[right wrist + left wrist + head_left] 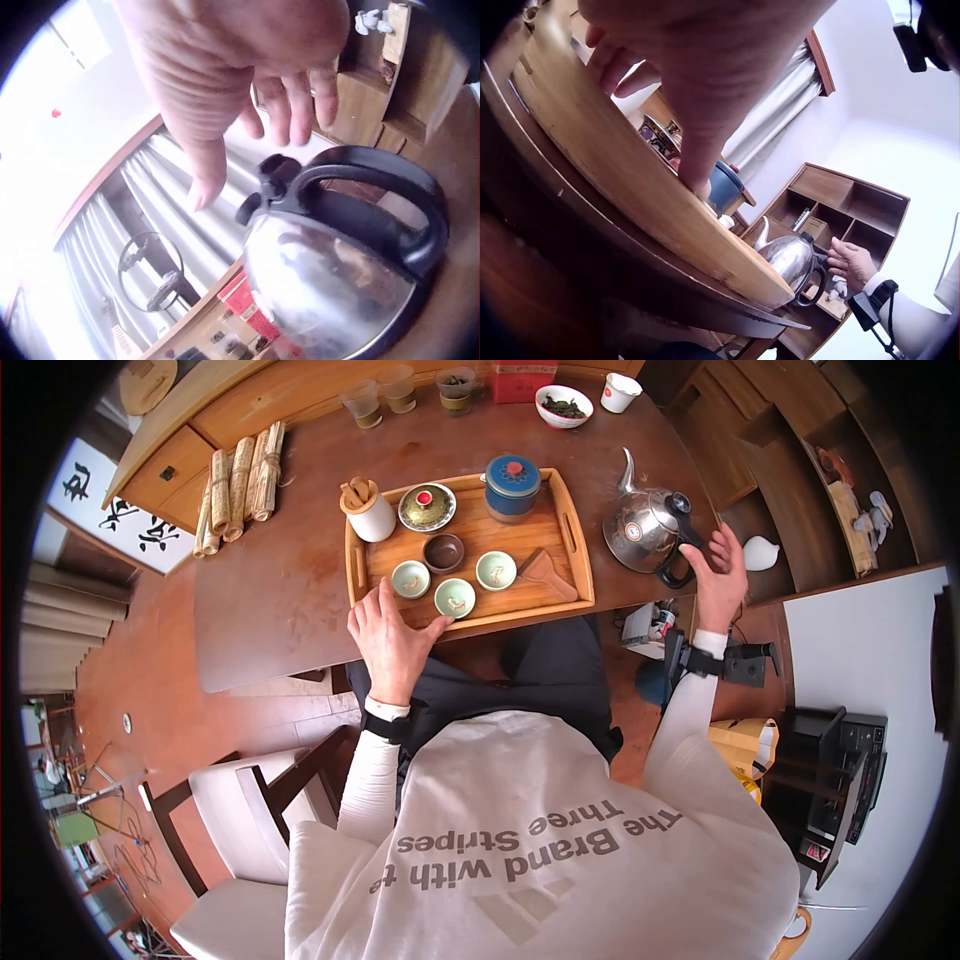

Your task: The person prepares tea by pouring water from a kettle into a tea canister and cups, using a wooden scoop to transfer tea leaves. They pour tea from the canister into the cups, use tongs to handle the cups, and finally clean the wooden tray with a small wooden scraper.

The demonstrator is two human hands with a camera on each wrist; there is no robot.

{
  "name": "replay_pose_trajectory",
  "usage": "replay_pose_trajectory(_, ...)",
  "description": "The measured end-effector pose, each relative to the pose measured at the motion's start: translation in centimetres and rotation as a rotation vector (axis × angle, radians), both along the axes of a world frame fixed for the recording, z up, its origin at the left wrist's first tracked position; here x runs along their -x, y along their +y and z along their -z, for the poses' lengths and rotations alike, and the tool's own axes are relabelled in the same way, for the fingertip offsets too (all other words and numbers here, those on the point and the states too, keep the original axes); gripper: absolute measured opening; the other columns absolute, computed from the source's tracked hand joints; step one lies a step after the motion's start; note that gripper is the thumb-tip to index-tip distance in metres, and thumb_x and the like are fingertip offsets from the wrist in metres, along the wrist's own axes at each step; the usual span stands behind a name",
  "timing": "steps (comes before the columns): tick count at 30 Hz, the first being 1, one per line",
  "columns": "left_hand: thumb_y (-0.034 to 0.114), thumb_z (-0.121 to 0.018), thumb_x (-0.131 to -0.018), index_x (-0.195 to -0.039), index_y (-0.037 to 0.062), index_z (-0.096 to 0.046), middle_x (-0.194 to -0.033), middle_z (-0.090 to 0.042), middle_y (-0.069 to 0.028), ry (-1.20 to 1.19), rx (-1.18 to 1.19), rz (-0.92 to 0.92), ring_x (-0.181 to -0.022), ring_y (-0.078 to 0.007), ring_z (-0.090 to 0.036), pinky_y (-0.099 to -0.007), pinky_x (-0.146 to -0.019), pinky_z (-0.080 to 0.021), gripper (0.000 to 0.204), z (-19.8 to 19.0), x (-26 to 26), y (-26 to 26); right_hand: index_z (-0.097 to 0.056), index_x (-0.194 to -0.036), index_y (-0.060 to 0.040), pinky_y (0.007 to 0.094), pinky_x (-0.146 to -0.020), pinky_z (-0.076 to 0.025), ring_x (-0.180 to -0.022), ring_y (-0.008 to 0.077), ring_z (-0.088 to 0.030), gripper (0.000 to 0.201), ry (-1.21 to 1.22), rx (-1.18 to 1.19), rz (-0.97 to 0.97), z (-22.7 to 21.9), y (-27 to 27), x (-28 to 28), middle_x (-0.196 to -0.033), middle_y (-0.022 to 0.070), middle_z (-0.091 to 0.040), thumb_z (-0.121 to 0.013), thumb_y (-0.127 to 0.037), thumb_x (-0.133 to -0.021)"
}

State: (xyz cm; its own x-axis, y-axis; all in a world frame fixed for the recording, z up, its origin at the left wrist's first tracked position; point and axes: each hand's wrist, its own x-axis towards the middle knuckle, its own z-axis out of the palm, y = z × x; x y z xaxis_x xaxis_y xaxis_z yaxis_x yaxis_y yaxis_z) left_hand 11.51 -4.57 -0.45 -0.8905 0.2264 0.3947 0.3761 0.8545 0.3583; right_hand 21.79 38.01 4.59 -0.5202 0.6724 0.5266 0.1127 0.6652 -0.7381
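My left hand (388, 643) is at the front rim of a wooden tea tray (350, 575), fingers spread and the thumb tip close to a pale green teacup (455, 598). Two more green cups (410, 579) (496, 570) stand behind it, around a small dark brown cup (443, 552). Over on the right, a steel kettle (638, 525) with a black handle (439, 214) stands on the table. Beside that handle my right hand (722, 582) hovers with thumb and fingers apart; in the right wrist view a gap shows between the fingers and the kettle.
The tray also bears a blue lidded pot (512, 488), a patterned lidded bowl (427, 507), a white tool holder (370, 518) and a brown wooden piece (548, 575). Bamboo scrolls (240, 480) lie at left. At the back are a leaf-filled bowl (563, 407) and a white cup (620, 393).
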Motion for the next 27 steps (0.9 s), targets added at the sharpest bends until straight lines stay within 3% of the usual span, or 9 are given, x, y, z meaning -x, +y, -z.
replay_pose_trajectory(2,0.042,-0.095,-0.062,-0.131,-0.0034,-0.056,-0.118,-0.061,-0.0156,-0.022,-0.009,-0.002,-0.114,-0.0341,-0.056,-0.0484,-0.105,-0.04,0.092,0.6,0.3,0.4,-0.07,-0.114,-0.0009,0.0331,-0.084,-0.053,-0.094,0.0186,-0.066,0.05,0.043,-0.06,-0.023,-0.6,-3.0,0.5,-0.105,0.0075,-0.071,-0.093,-0.017,-0.072)
replay_pose_trajectory(6,0.043,-0.094,-0.062,-0.128,-0.0045,-0.059,-0.114,-0.062,-0.016,-0.015,-0.025,0.028,-0.113,-0.035,-0.056,-0.0478,-0.105,-0.041,0.088,0.8,0.5,0.9,-0.071,-0.101,-0.0026,0.0301,-0.07,-0.055,-0.076,0.0152,-0.068,0.038,-0.162,0.047,-0.537,1.5,-10.7,3.0,-0.092,0.0052,-0.071,-0.092,-0.015,-0.072)
replay_pose_trajectory(10,0.044,-0.093,-0.064,-0.125,-0.0056,-0.06,-0.112,-0.063,-0.0169,-0.031,-0.025,0.008,-0.112,-0.036,-0.056,-0.0476,-0.104,-0.041,0.085,0.9,0.3,1.1,-0.068,-0.099,0.0,0.0327,-0.071,-0.056,-0.082,0.0202,-0.069,0.038,-0.269,0.045,-0.793,4.0,-14.8,5.9,-0.094,0.0092,-0.068,-0.09,-0.014,-0.073)
replay_pose_trajectory(16,0.044,-0.091,-0.066,-0.123,-0.0063,-0.062,-0.11,-0.064,-0.0174,0.026,-0.048,-0.003,-0.112,-0.0367,-0.056,-0.0473,-0.103,-0.041,0.081,1.3,0.2,1.3,-0.065,-0.095,-0.0006,0.0342,-0.073,-0.056,-0.081,0.0232,-0.067,0.031,-0.252,0.02,-0.83,5.7,-16.7,8.5,-0.09,0.0088,-0.064,-0.087,-0.009,-0.075)
replay_pose_trajectory(19,0.044,-0.092,-0.066,-0.123,-0.0061,-0.062,-0.109,-0.064,-0.0175,0.01,-0.07,-0.008,-0.112,-0.0367,-0.056,-0.0472,-0.102,-0.041,0.082,1.3,0.0,1.5,-0.066,-0.097,-0.0007,0.0336,-0.073,-0.056,-0.082,0.0214,-0.068,0.032,-0.29,0.052,-0.811,5.8,-16.6,8.5,-0.093,0.0083,-0.066,-0.088,-0.009,-0.075)
replay_pose_trajectory(22,0.042,-0.088,-0.073,-0.125,-0.0055,-0.061,-0.113,-0.063,-0.0187,-0.005,-0.077,0.037,-0.111,-0.037,-0.056,-0.0472,-0.102,-0.041,0.076,1.3,0.4,0.8,-0.067,-0.097,-0.0005,0.0318,-0.07,-0.056,-0.08,0.0184,-0.069,0.03,-0.193,0.109,-0.809,5.8,-15.9,8.1,-0.091,0.0079,-0.067,-0.087,-0.011,-0.077)
replay_pose_trajectory(25,0.028,-0.073,-0.091,-0.13,-0.0019,-0.057,-0.122,-0.06,-0.0201,0.171,-0.121,0.025,-0.112,-0.0381,-0.055,-0.0476,-0.099,-0.042,0.052,1.2,2.3,-1.2,-0.07,-0.091,-0.0001,0.0284,-0.063,-0.054,-0.068,0.0156,-0.068,0.02,-0.141,0.046,-0.536,4.8,-14.1,6.6,-0.081,0.0083,-0.068,-0.084,-0.013,-0.084)
replay_pose_trajectory(27,0.018,-0.068,-0.093,-0.13,-0.0001,-0.057,-0.122,-0.06,-0.02,0.192,-0.13,-0.013,-0.113,-0.0389,-0.054,-0.0477,-0.097,-0.043,0.043,1.3,4.0,-2.4,-0.07,-0.088,0.0008,0.0285,-0.059,-0.05,-0.063,0.0142,-0.063,0.016,-0.099,0.05,-0.436,5.8,-12.5,6.0,-0.078,0.008,-0.066,-0.08,-0.012,-0.089)
